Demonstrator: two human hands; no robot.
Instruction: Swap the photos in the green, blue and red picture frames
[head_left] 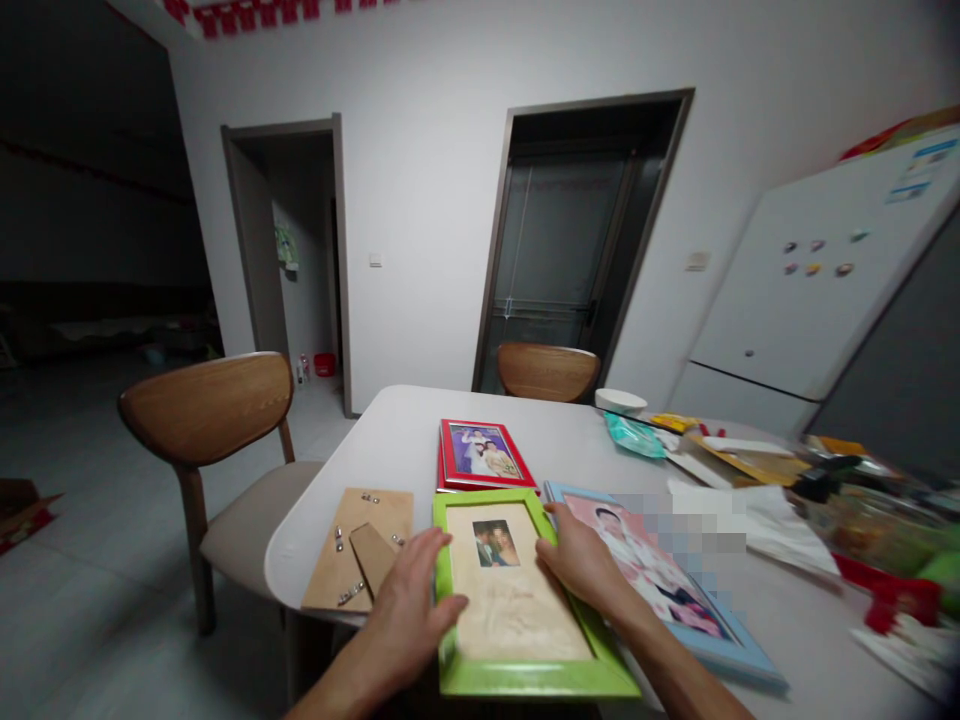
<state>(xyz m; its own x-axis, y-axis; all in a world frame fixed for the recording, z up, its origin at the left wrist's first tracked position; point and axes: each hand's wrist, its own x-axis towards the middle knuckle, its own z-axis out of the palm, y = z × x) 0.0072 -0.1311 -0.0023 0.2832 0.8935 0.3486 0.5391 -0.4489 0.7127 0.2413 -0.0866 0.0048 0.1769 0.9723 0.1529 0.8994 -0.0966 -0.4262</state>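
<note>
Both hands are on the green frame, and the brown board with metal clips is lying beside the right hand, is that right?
Not quite: the head view shows the brown board lying beside the left hand, not the right hand. Both hands are on the green frame.

Green picture frame [540, 678]: smooth, glossy. Backing board [322, 575]: matt brown, wood-fibre look, with shiny metal clips [339, 540]. Red picture frame [448, 455]: glossy. Bench [401, 425]: smooth top, soft sheen. Chair [214, 405]: polished grained wood, matt cloth-like seat. Teal packet [634, 437]: crinkled, shiny plastic film.
</note>
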